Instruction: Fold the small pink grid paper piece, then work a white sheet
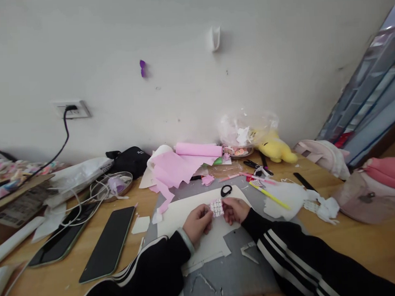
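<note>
Both hands meet on a small patterned paper piece [217,207], whitish-pink, grid-like print, roughly square. Left hand [197,222] has its fingers curled and pressed together, thumb and fingertips pinching the piece's left edge. Right hand [234,209] does the same on the right edge, fingers bunched tight. The piece sits between the two sets of fingertips, held just above a cream card sheet [190,213], which is flat, matte and has cut corners.

Under the card: grey cutting mat [234,272], dull surface, thin white offcuts scattered on it. Just beyond the right fingers, a small black ring-shaped tool [226,190] lies on the card's far edge.

Further past the fingers: crumpled pink paper [172,170], soft folds with torn edges, and a pink roll [198,149] behind it. Right of the right hand: yellow pen [269,195] lying across rumpled white paper [288,199]. Beyond that, a yellow plush toy [277,150] and a clear crinkled plastic bag [247,127].

Left of the left hand: two glossy black phones [108,244] flat on the wooden desk [350,242], white cables [83,204], shallow metal dish [111,187].

Sleeves are black with white stripes.
</note>
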Demonstrator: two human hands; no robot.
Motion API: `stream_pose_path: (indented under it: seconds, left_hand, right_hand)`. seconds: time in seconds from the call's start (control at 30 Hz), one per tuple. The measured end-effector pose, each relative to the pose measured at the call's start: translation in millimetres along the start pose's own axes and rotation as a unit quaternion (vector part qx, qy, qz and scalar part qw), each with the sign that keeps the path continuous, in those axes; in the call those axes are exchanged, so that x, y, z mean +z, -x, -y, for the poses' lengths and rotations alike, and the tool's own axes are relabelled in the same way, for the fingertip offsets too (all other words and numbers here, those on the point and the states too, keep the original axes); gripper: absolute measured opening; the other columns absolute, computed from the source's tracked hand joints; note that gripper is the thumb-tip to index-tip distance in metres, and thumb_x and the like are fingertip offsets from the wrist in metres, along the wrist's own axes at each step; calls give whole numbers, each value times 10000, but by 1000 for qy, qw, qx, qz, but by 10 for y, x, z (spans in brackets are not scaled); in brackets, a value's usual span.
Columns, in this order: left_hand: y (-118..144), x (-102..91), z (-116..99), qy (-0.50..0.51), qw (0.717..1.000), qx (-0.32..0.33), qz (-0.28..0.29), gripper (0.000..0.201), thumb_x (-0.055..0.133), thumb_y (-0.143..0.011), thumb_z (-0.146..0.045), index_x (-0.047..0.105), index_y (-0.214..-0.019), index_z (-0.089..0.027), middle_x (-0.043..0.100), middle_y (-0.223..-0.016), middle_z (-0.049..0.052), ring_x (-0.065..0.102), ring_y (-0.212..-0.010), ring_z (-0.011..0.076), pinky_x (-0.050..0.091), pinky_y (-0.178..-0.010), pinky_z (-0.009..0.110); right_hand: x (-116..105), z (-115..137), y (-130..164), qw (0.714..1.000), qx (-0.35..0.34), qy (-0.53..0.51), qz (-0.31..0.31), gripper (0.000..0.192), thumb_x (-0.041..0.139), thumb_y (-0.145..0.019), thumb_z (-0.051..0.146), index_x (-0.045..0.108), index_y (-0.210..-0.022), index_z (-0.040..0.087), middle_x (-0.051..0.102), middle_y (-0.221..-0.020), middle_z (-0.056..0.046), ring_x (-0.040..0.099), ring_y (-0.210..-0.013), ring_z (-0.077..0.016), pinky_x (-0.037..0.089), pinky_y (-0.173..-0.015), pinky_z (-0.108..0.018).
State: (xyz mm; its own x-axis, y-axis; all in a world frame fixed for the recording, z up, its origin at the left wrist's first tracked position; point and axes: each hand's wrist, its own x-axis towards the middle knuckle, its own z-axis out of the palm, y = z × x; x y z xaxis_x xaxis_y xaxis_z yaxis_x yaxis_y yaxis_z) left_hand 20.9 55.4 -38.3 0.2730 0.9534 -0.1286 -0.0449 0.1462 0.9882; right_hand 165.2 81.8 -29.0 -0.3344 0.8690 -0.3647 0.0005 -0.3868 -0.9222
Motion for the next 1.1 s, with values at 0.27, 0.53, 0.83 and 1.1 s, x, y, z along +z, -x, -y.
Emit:
stream_pose_path:
  seconds: [0.27,0.53,0.83,1.1]
  left_hand:
    - [55,-2,-52,-5,1000,7,14,233,522,-596,-346,371,-553,-174,403,-322,-87,322,-265,39,233,-294,155]
    - [74,3,-45,-27,999,13,14,294,471,-635,-442,400,-570,-164,419,-323,-72,344,-261,46,238,-297,161]
    - [73,4,-23,-25,1000,15,4,327,499,-605,-477,422,-595,-160,394,-331,-83,319,-272,45,234,-304,168]
    - [73,-1,-17,-24,1000,11,9,314,518,-595,-462,441,-581,-158,405,-338,-74,329,-287,52,238,-317,178]
  right_hand:
    - [15,-49,38,999,-43,26,-19,289,550,-512,402,420,-590,156,447,-331,67,403,-281,-56,290,-291,-166]
    - [34,-130,48,993,-98,61,-40,300,571,-507,407,408,-531,156,423,-296,85,350,-247,-34,263,-287,-162]
    - [67,-50,58,996,-68,50,-11,411,480,-516,530,455,-631,136,481,-391,49,422,-311,-58,316,-315,-183]
    - [41,-86,43,995,-66,72,-8,426,565,-436,512,457,-603,136,474,-368,54,419,-315,-59,321,-326,-189]
